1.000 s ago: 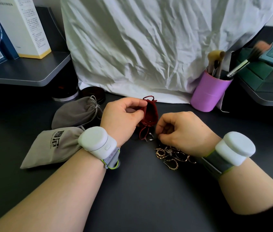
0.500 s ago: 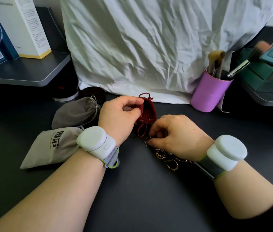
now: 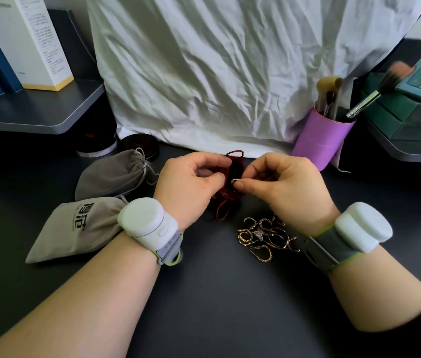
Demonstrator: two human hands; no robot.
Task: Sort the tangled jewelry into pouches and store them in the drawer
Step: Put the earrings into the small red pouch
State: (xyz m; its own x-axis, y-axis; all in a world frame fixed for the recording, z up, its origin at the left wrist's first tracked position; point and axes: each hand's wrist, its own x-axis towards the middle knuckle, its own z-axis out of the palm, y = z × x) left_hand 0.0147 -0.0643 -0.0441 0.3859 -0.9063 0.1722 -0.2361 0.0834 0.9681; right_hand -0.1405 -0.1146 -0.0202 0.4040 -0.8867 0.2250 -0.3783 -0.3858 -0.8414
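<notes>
A: Item one — the red pouch (image 3: 234,174)?
B: Middle of the dark desk (image 3: 204,293), lifted between both hands, its mouth turned toward the right. A red cord hangs from it down to the desk.

A: Left hand (image 3: 188,187)?
B: Fingers curled, pinching the pouch's left edge and holding it up.

A: Right hand (image 3: 284,187)?
B: Curled too — thumb and forefinger pinch a small silver piece (image 3: 234,180) right at the pouch's mouth. Whether it is a ring or an earring, I cannot tell.

A: Remaining jewelry?
B: A tangle of gold hoops (image 3: 263,236) on the desk, near side of the right hand, just beside the wrist.

A: Other pouches?
B: Two, left of the left hand: a grey drawstring pouch (image 3: 116,174) farther back, and a beige pouch (image 3: 75,228) with dark lettering nearer, touching the left wrist's white band (image 3: 145,220).

A: Background?
B: A crumpled white cloth (image 3: 230,68) at the far side; a purple cup (image 3: 320,140) of brushes to its right.
</notes>
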